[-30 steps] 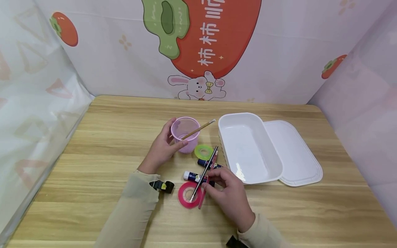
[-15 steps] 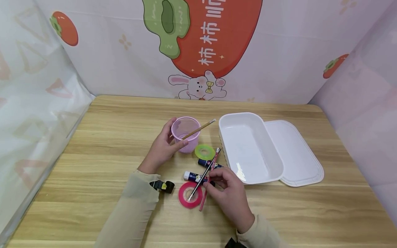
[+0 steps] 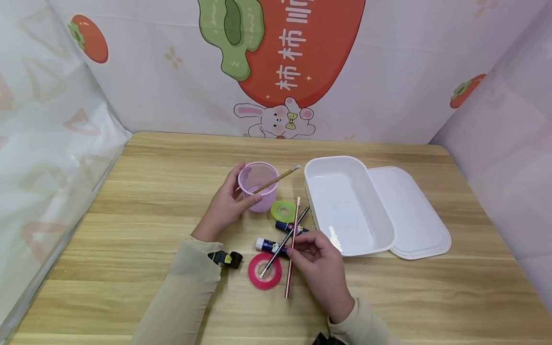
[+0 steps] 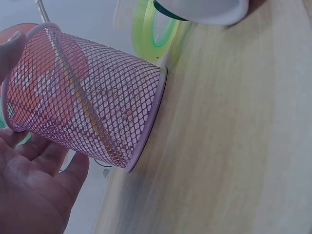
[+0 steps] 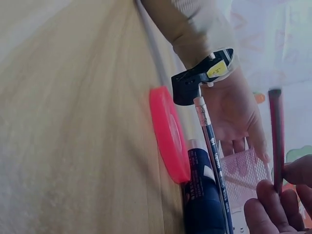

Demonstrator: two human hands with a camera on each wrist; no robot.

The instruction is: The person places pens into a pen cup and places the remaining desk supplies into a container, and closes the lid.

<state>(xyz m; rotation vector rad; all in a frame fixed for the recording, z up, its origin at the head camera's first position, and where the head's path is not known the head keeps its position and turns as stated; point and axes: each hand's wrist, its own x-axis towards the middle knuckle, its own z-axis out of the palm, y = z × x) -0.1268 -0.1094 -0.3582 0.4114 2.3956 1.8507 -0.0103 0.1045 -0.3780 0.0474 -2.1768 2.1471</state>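
Observation:
My left hand (image 3: 222, 207) holds a pink mesh pen holder (image 3: 268, 202), fingers at its far side and thumb at the near rim. A wooden pencil (image 3: 280, 177) leans inside the holder, which stands on the table. My right hand (image 3: 324, 275) pinches a red pencil (image 3: 288, 282) between thumb and fingers; the right wrist view shows that pencil (image 5: 277, 136) lifted off the tabletop. Below it a black pencil (image 3: 271, 261) lies slanted across a glue stick (image 3: 268, 245) and a pink tape roll (image 3: 253, 274). A second glue stick (image 3: 282, 226) lies behind, partly covered.
A green tape roll (image 3: 279, 211) lies beside the pen holder. Right of it stands a white plastic box (image 3: 345, 206), with its white lid (image 3: 416, 215) lying beside it. The wooden table (image 3: 142, 201) meets a printed cloth backdrop (image 3: 388, 96) at the back.
The red pencil has come away from the black pencil and turned more upright in view, pinched in my right hand. The black pencil has slid slightly. My left hand stays on the pen holder.

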